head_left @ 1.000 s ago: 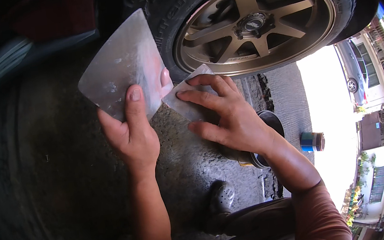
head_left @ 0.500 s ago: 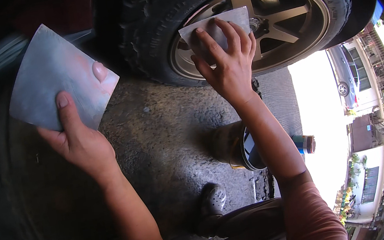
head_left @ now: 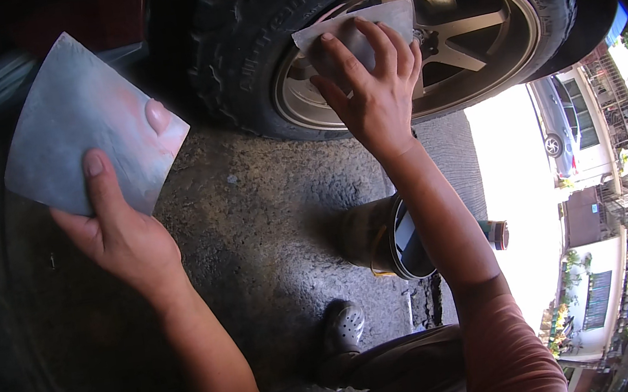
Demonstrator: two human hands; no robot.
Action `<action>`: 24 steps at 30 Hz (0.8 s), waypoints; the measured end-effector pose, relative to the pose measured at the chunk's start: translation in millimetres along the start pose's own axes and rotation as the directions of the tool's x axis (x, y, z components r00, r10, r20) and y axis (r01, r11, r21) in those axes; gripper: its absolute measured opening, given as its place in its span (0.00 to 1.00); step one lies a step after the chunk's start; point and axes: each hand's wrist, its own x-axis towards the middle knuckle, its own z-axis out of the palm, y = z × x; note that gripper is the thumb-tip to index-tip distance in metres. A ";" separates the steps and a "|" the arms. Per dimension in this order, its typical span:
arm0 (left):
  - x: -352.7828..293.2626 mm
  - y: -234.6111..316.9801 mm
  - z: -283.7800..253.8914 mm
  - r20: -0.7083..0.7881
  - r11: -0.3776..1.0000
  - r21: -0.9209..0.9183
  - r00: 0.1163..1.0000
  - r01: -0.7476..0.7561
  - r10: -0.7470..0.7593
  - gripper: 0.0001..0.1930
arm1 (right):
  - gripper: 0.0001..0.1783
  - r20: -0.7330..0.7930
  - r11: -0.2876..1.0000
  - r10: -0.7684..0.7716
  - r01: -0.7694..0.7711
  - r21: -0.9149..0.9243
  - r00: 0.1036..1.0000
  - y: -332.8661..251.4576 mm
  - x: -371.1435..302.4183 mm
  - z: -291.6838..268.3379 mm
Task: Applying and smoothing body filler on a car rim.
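Observation:
My left hand (head_left: pixel 134 243) grips a flat grey mixing board (head_left: pixel 68 133), its thumb on top and the other fingers underneath. Toward the board's right corner lies a dab of pink putty (head_left: pixel 157 116), with a thin pink smear around it. Out in front of the wheel, my right hand (head_left: pixel 375 89) is closed on a thin grey putty spreader (head_left: pixel 314 35). The fingers lie spread across its face; the thumb is partly hidden.
A large black tyre (head_left: pixel 248 54) on a bronze wheel rim (head_left: pixel 477 20) stands ahead. On the rough concrete floor (head_left: pixel 247 228) is a bucket (head_left: pixel 371 236), partly behind my right forearm, with a small can (head_left: pixel 500 235) beyond it. A grey clog (head_left: pixel 345 327) shows below.
The mixing board and my left hand have shifted slightly left and up in the picture. My right hand and the spreader have barely moved; the view has shifted a little.

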 end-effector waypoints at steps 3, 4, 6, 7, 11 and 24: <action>0.3 -0.7 -1.5 0.007 1.000 0.004 1.000 0.006 -0.006 0.28 | 0.36 0.015 1.000 0.015 -0.014 -0.026 1.000 6.6 -8.8 2.4; 0.7 -0.5 -1.7 0.004 1.000 0.006 1.000 0.004 -0.004 0.28 | 0.36 0.017 0.999 0.031 -0.030 -0.026 0.999 7.1 -11.9 0.2; 0.1 -0.1 -0.9 0.012 1.000 0.000 1.000 0.011 -0.011 0.27 | 0.35 0.018 0.999 0.046 -0.046 -0.014 0.999 7.8 -13.9 -5.3; -0.4 -0.1 -0.4 0.011 1.000 -0.001 1.000 0.012 -0.012 0.27 | 0.35 0.018 0.999 0.045 -0.045 -0.015 0.999 7.8 -11.5 -5.6; -3.0 -2.2 1.2 0.026 1.000 -0.004 1.000 0.018 -0.018 0.27 | 0.36 -0.043 1.000 0.010 -0.010 0.017 0.999 3.9 -1.1 3.5; -3.8 -1.2 0.8 0.041 0.999 0.042 0.999 0.007 -0.009 0.27 | 0.33 -0.055 0.999 0.032 -0.033 -0.004 0.998 -2.3 -7.6 12.9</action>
